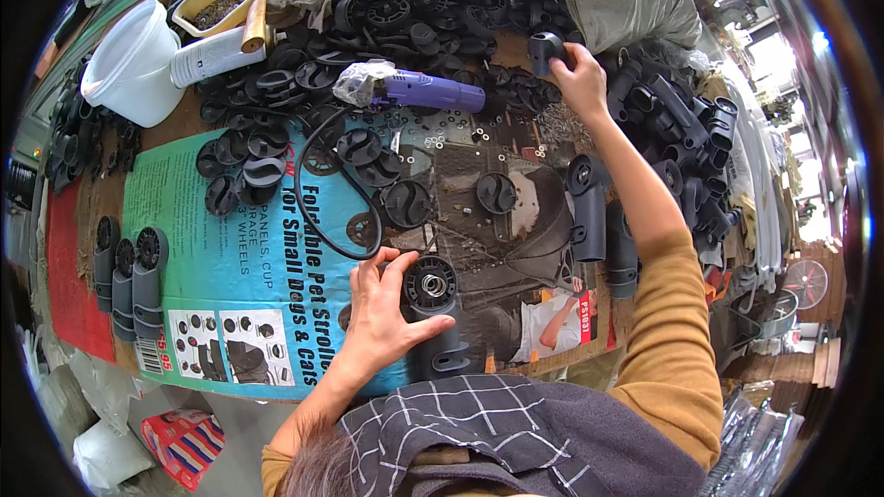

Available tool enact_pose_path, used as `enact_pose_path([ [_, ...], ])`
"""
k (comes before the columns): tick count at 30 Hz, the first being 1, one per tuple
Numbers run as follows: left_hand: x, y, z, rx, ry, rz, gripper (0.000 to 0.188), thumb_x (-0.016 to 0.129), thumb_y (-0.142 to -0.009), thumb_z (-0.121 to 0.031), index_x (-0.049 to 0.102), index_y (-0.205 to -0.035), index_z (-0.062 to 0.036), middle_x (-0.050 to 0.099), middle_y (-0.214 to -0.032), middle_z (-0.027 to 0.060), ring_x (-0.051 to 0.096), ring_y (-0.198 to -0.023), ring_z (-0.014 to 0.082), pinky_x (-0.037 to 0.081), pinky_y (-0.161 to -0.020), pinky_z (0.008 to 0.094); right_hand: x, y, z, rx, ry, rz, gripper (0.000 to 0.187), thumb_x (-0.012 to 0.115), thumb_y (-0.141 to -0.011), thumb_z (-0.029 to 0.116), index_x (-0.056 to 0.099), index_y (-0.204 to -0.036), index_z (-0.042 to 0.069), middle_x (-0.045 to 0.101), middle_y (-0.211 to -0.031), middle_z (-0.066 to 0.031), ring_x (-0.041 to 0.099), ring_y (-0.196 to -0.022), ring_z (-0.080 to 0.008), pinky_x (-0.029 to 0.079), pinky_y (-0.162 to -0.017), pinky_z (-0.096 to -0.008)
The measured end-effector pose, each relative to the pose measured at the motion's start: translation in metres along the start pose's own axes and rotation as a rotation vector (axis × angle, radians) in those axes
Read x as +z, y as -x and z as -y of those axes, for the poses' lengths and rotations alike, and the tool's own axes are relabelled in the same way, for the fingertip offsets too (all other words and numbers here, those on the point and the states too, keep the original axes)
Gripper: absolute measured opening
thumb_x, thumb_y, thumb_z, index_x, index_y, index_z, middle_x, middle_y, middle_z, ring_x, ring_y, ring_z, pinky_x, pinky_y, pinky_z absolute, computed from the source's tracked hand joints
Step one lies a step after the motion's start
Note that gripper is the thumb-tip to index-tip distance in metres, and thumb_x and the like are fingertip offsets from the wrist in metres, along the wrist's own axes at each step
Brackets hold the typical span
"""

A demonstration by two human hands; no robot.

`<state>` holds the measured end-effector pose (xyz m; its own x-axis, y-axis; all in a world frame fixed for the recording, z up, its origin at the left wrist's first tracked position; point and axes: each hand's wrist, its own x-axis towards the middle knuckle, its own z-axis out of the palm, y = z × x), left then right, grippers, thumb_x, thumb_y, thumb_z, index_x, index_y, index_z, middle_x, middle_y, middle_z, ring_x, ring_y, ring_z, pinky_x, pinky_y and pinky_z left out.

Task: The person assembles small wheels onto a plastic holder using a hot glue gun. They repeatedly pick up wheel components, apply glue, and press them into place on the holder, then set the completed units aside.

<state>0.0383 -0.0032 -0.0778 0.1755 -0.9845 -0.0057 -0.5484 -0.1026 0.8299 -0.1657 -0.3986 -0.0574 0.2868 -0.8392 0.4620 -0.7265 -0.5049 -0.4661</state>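
Note:
A black plastic joint piece, with a round toothed socket facing up, lies near the front edge of the table. A metal coil spring sits in that socket. My left hand grips the piece from its left side, fingers at the socket rim and thumb across the tube. At the far right my right hand pinches a short black plastic fitting, beside the heaped parts. Round black caps with an S-shaped ridge lie beyond my left hand, one cap to the right and another nearer the middle.
A purple power tool with a black cord lies across the middle. Black parts are heaped at the back, tubes at the right. A white bucket stands far left. Several joint pieces line the left. Printed cardboard covers the table.

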Motion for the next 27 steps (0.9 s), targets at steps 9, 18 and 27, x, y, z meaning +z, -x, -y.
enact_pose_path([
  [9,-0.008,-0.007,-0.026,-0.03,0.987,-0.121,0.035,0.06,-0.098,-0.021,0.056,-0.123,0.0041,0.065,-0.106,0.0069,0.06,-0.094,0.0091,0.05,-0.081,0.0249,-0.076,0.199,0.199,0.182,-0.971,0.689,0.045,0.069,-0.082,0.0,0.055,-0.125,0.003,0.059,-0.123,-0.009,0.062,-0.103,-0.018,0.051,-0.091,-0.0343],
  [18,-0.016,0.011,0.0,0.09,0.232,-0.058,0.065,0.074,-0.084,-0.041,0.055,-0.131,-0.0004,0.059,-0.118,0.0112,0.055,-0.108,0.0193,0.045,-0.093,0.0325,-0.086,0.235,0.156,-0.136,-0.407,0.434,0.04,0.079,-0.073,0.008,0.06,-0.108,0.005,0.062,-0.117,-0.0149,0.061,-0.108,-0.0327,0.05,-0.09,-0.0397],
  [27,0.005,0.01,0.018,0.039,-0.141,0.038,0.091,0.081,-0.068,-0.051,0.049,-0.138,-0.0022,0.05,-0.134,0.0182,0.042,-0.126,0.0351,0.034,-0.108,0.0435,-0.08,0.238,0.169,-0.186,-0.432,0.431,0.041,0.074,-0.078,0.002,0.06,-0.116,0.005,0.063,-0.122,-0.0128,0.06,-0.112,-0.0217,0.045,-0.097,-0.0331],
])
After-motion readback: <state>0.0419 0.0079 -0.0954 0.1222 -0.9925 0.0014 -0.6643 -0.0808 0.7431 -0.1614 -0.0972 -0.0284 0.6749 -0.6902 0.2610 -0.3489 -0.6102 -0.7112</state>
